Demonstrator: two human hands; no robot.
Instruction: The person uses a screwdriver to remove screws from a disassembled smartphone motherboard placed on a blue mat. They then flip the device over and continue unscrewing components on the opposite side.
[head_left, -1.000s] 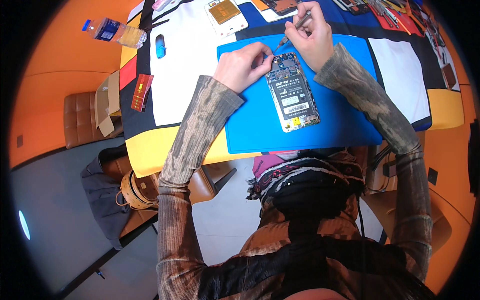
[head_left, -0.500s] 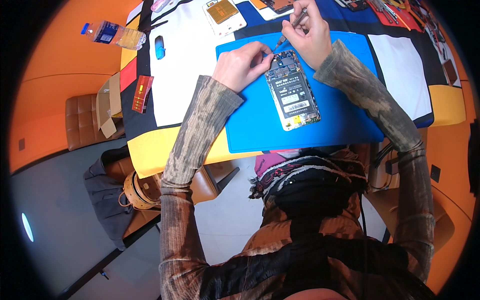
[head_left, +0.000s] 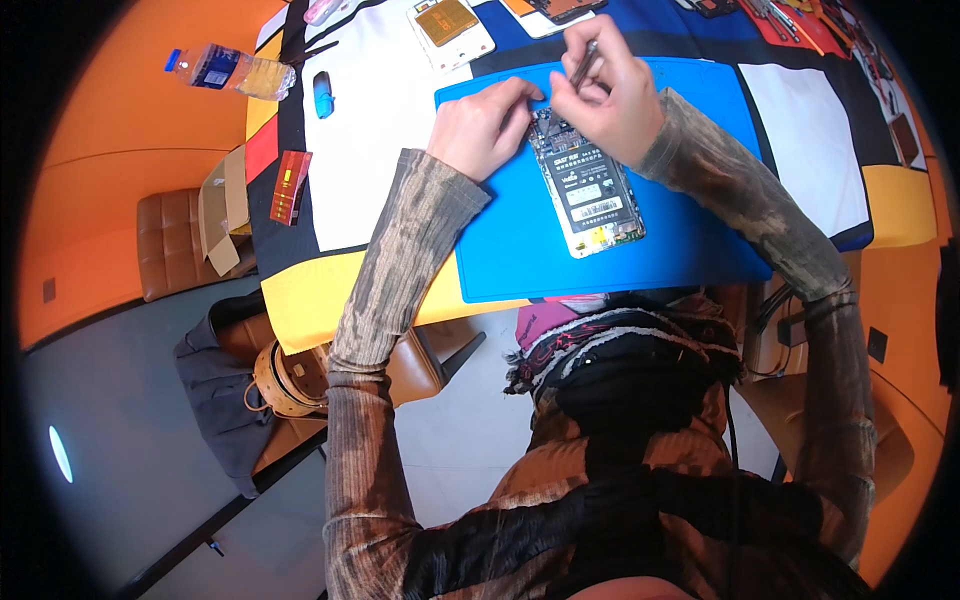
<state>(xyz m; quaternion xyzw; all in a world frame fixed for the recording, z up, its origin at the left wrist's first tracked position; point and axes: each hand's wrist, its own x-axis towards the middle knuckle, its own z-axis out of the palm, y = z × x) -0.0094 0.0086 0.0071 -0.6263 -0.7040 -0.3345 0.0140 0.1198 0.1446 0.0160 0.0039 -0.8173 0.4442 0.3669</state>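
An opened phone [head_left: 583,185] with a black battery and bare circuit board lies on a blue mat [head_left: 505,250]. My right hand [head_left: 612,105] is closed around a slim metal screwdriver [head_left: 586,64] over the phone's top end. The screwdriver's tip is hidden behind the fingers. At the phone's top left corner is my left hand [head_left: 480,130], its thumb and forefinger bent together. Whatever lies between those fingertips is too small or covered to make out. My right hand hides part of the circuit board.
Other phone parts [head_left: 450,35] lie beyond the mat. Several tools [head_left: 785,25] sit on a red sheet at the far right. At left are a water bottle [head_left: 228,70], a small blue-and-black object [head_left: 322,95] and a red card [head_left: 290,188]. An open cardboard box [head_left: 225,210] stands beside the table.
My right hand has moved left and nearer, over the phone's top end, and the screwdriver now stands steeper. My left hand stays by the phone's corner.
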